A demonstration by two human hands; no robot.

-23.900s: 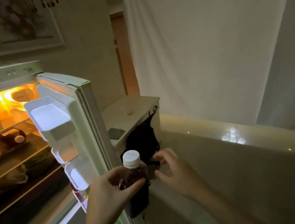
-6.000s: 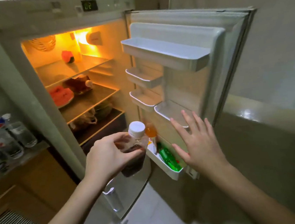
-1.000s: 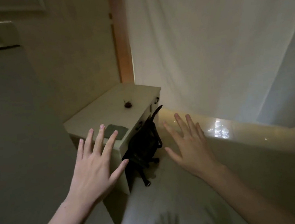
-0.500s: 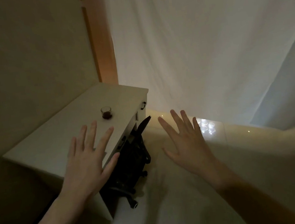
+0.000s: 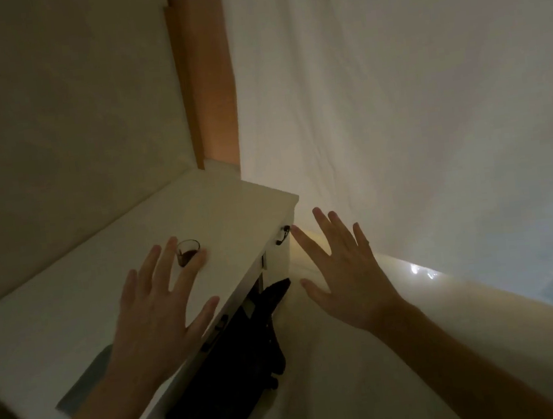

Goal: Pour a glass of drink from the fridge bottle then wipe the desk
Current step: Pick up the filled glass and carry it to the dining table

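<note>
Fingers spread wide on both sides, nothing in them. My left hand (image 5: 157, 312) hangs flat over the white desk (image 5: 234, 214), palm down; whether it touches the top I can't tell. Just past its fingertips stands the small glass (image 5: 187, 253), upright on the desk, dark drink in the bottom. My right hand (image 5: 342, 274) floats off the desk's front edge, over the pale floor (image 5: 357, 389). A grey cloth (image 5: 84, 379) lies on the desk under my left forearm. A black chair (image 5: 237, 362) sits tucked under the desk.
</note>
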